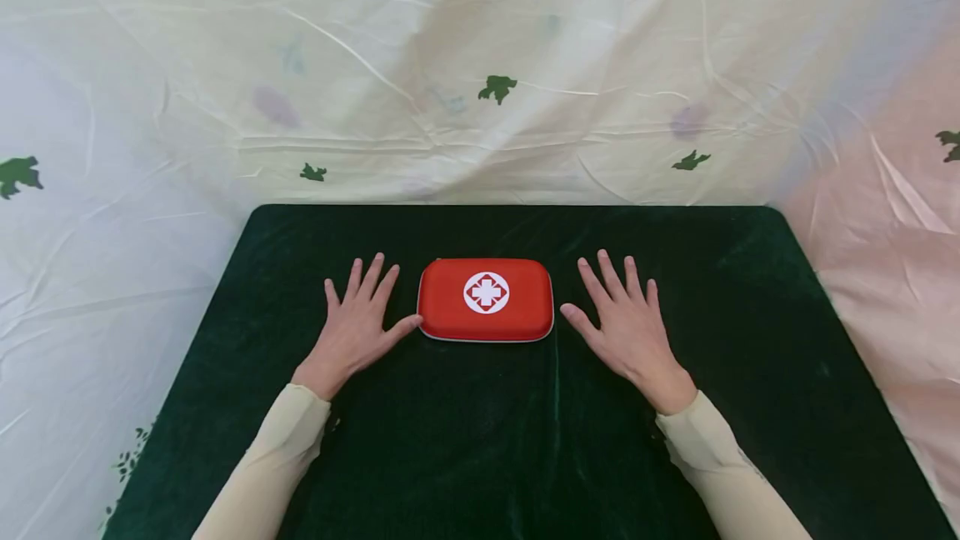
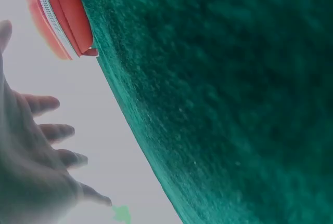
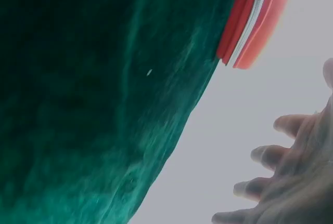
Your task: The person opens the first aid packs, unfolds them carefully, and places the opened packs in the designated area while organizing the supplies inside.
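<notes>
A red zippered first-aid case (image 1: 442,298) lies flat on the dark green table, a white cross emblem (image 1: 487,292) on its lid. To its left my left hand (image 1: 355,330) is spread palm down, the thumb tip right at the case's lower left corner in the head view. On the other side my right hand (image 1: 628,330) is spread the same way, its thumb a little apart from the case. Both hands hold nothing. The left wrist view shows the case's white zipper (image 2: 48,13) and, below it, the left hand's fingers (image 2: 39,104). Straight fingers (image 3: 268,156) of the right hand appear in the right wrist view.
Green velvety cloth covers the table (image 1: 465,440), whose far edge meets a pale hanging fabric (image 1: 360,48) with green leaf-like prints. More of that fabric hangs at the left and right sides.
</notes>
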`<state>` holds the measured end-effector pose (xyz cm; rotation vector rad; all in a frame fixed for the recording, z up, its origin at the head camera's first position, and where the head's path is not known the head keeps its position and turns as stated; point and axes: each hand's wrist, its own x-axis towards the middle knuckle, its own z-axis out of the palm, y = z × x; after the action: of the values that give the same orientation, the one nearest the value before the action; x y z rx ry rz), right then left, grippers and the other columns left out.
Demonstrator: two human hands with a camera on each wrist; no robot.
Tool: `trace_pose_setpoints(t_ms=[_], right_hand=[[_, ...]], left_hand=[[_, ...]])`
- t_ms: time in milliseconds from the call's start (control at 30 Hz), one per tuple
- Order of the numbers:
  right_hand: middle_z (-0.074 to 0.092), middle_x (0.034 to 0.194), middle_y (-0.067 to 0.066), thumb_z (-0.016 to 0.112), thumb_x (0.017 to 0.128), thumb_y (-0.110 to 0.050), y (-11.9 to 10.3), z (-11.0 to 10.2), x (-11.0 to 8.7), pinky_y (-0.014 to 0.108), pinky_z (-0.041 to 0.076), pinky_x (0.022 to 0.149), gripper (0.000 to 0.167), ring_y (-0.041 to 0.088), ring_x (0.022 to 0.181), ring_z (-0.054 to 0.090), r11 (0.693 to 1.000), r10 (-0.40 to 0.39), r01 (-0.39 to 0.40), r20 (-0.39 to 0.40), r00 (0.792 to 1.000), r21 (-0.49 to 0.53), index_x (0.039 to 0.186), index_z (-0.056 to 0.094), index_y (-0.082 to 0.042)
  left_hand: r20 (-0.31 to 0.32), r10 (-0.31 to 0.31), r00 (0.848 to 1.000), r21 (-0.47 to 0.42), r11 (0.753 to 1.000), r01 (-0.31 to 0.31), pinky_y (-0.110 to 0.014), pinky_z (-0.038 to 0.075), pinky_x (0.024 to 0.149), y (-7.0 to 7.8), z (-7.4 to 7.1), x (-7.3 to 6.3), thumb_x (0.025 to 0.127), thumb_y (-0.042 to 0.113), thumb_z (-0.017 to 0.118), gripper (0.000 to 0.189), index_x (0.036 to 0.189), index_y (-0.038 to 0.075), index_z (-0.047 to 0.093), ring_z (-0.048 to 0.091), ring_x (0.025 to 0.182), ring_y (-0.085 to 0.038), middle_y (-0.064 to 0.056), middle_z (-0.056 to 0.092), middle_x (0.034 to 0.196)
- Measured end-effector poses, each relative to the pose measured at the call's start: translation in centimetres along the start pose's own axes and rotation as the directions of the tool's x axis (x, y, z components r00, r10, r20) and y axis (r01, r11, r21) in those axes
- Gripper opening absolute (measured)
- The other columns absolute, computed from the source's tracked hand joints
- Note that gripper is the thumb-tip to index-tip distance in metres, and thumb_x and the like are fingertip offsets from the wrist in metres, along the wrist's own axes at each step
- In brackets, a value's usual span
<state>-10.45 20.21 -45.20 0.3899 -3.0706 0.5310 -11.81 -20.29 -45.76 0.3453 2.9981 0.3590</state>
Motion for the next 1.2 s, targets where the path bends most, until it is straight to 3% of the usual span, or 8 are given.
trace_pose_setpoints(t_ms=[267,500,900,1200], right_hand=[[0.011,0.173,0.01,0.04,0.101,-0.071,-1.8,0.2,0.6,0.074,0.009,0.119,0.085,0.047,0.156,0.005,0.995,-0.023,0.022,0.015,1.0,0.095,0.167,0.02,-0.022],[0.014,0.173,0.008,0.041,0.099,-0.072,-3.6,0.4,1.3,0.069,0.011,0.121,0.086,0.044,0.157,0.007,0.986,-0.031,0.024,0.041,0.999,0.166,0.167,0.023,-0.021],[0.018,0.173,0.007,0.049,0.099,-0.065,-5.4,1.6,2.8,0.066,0.017,0.121,0.082,0.041,0.157,0.011,0.987,-0.085,0.072,0.088,0.992,0.146,0.164,0.031,-0.018],[0.02,0.172,0.007,0.055,0.098,-0.062,-6.3,2.3,3.3,0.065,0.019,0.121,0.083,0.038,0.157,0.012,0.986,-0.144,0.131,0.134,0.981,0.102,0.164,0.031,-0.018]], left_hand=[[-0.006,0.041,0.999,-0.095,0.995,-0.041,-0.076,0.003,0.117,0.4,-0.1,0.7,0.093,0.077,0.05,0.1,0.166,0.014,0.023,0.005,0.157,-0.044,-0.011,0.009,0.174],[-0.035,0.075,0.997,-0.185,0.979,-0.08,-0.067,0.013,0.122,0.5,-0.2,1.7,0.096,0.07,0.053,0.092,0.165,0.014,0.028,0.011,0.158,-0.035,-0.008,0.021,0.172],[-0.055,0.107,0.993,-0.278,0.953,-0.118,-0.059,0.026,0.121,0.1,-0.4,3.7,0.101,0.055,0.059,0.078,0.161,0.01,0.036,0.026,0.155,-0.034,-0.011,0.033,0.167],[-0.039,0.142,0.989,-0.399,0.905,-0.145,-0.058,0.032,0.119,-0.9,0.0,4.8,0.104,0.052,0.056,0.07,0.159,0.011,0.04,0.04,0.147,-0.034,-0.012,0.042,0.161]])
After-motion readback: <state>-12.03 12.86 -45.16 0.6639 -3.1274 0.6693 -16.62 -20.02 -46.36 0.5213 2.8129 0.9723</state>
